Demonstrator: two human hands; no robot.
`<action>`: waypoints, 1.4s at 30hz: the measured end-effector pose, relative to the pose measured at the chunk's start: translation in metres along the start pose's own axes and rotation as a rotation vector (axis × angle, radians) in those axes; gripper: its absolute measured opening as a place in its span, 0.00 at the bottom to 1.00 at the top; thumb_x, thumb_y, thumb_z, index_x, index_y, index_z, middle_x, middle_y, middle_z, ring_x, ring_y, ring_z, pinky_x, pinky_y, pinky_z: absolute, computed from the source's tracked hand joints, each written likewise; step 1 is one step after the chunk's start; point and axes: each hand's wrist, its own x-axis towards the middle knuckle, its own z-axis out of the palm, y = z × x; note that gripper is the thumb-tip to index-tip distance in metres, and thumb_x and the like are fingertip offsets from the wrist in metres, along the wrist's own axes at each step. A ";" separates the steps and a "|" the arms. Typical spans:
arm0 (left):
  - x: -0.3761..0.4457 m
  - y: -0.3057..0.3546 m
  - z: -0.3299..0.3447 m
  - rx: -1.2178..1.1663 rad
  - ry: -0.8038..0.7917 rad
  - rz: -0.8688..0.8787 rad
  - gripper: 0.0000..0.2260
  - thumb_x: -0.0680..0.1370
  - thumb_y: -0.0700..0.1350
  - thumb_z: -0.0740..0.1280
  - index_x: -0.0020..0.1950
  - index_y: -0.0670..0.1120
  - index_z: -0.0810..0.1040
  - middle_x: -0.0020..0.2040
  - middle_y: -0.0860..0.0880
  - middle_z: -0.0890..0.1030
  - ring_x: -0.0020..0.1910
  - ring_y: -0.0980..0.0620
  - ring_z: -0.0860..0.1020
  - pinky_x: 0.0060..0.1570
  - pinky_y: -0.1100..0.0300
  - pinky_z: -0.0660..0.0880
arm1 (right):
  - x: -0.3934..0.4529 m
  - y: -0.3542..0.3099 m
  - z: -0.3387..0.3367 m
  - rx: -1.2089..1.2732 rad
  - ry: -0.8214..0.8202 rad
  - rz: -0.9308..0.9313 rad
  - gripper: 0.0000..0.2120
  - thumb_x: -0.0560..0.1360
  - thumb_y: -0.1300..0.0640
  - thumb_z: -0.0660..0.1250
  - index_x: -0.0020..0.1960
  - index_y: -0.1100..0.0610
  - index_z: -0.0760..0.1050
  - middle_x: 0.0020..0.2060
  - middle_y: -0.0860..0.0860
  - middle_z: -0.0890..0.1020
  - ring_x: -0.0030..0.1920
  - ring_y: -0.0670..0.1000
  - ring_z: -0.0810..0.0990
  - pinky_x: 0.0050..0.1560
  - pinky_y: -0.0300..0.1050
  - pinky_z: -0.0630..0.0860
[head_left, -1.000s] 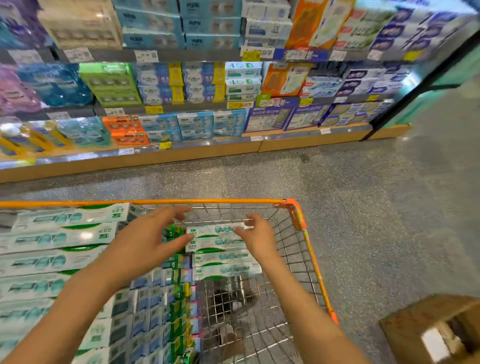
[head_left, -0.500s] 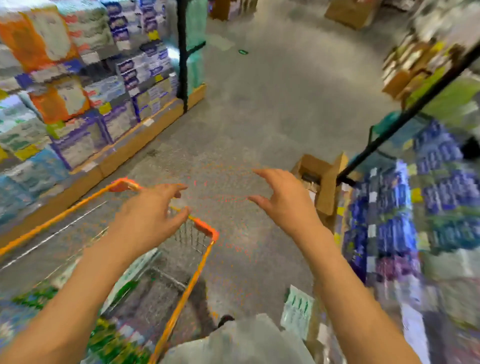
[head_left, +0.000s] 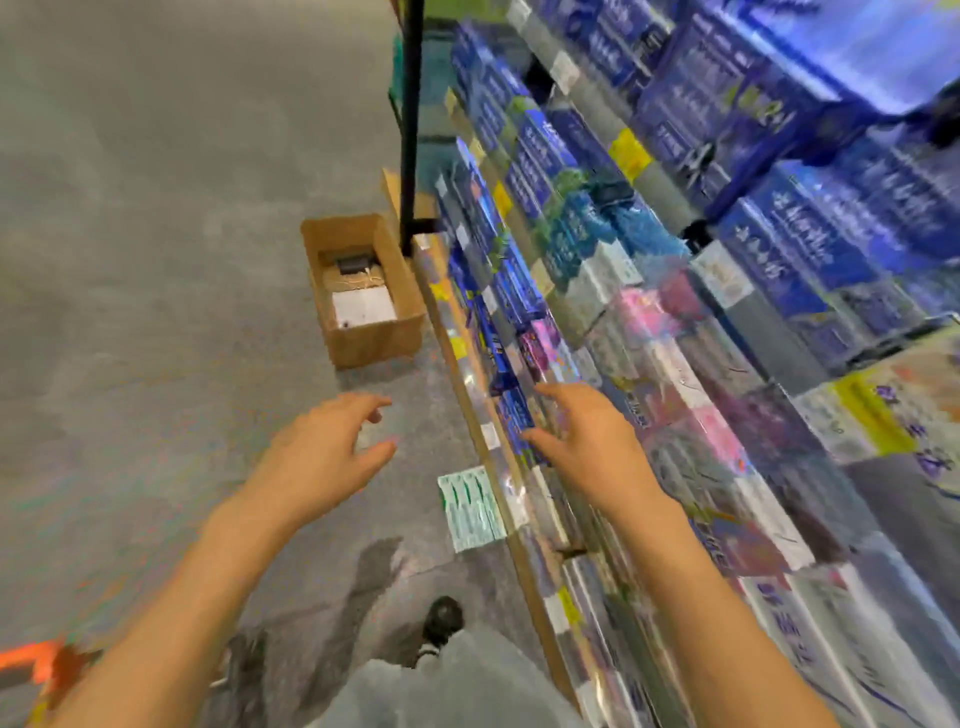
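Swings away from the cart (head_left: 28, 660) to face the opposite shelf (head_left: 527, 571), left hand (head_left: 317, 457) and right hand (head_left: 587, 441) both empty, fingers loosely spread, nearing the blue boxes (head_left: 511, 410) on its bottom row, probably opening a fresh pick.

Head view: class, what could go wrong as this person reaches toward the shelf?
The green-and-white pack lies on the floor just ahead of the shoe; a step could crush it or cause a slip. The open cardboard box stands in the aisle beside the shelf base: a possible trip.
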 end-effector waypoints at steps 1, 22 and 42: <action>0.013 0.003 0.008 0.001 -0.021 0.017 0.29 0.68 0.60 0.59 0.63 0.45 0.76 0.54 0.47 0.80 0.52 0.45 0.79 0.52 0.54 0.73 | 0.003 0.012 0.001 0.013 -0.013 0.033 0.23 0.72 0.55 0.73 0.65 0.59 0.73 0.60 0.57 0.78 0.62 0.57 0.75 0.59 0.45 0.67; 0.260 -0.145 0.386 0.802 -0.763 0.512 0.24 0.79 0.47 0.62 0.74 0.48 0.61 0.66 0.46 0.69 0.66 0.47 0.67 0.62 0.52 0.71 | 0.042 0.243 0.403 0.554 -0.334 0.950 0.09 0.70 0.50 0.70 0.46 0.46 0.71 0.44 0.50 0.76 0.45 0.52 0.77 0.52 0.50 0.77; 0.382 -0.306 0.729 1.052 -0.669 1.204 0.37 0.72 0.57 0.67 0.74 0.44 0.56 0.71 0.44 0.62 0.68 0.45 0.63 0.64 0.52 0.64 | 0.078 0.377 0.751 0.048 -0.323 0.838 0.44 0.69 0.34 0.66 0.72 0.60 0.54 0.67 0.57 0.61 0.67 0.59 0.60 0.65 0.53 0.62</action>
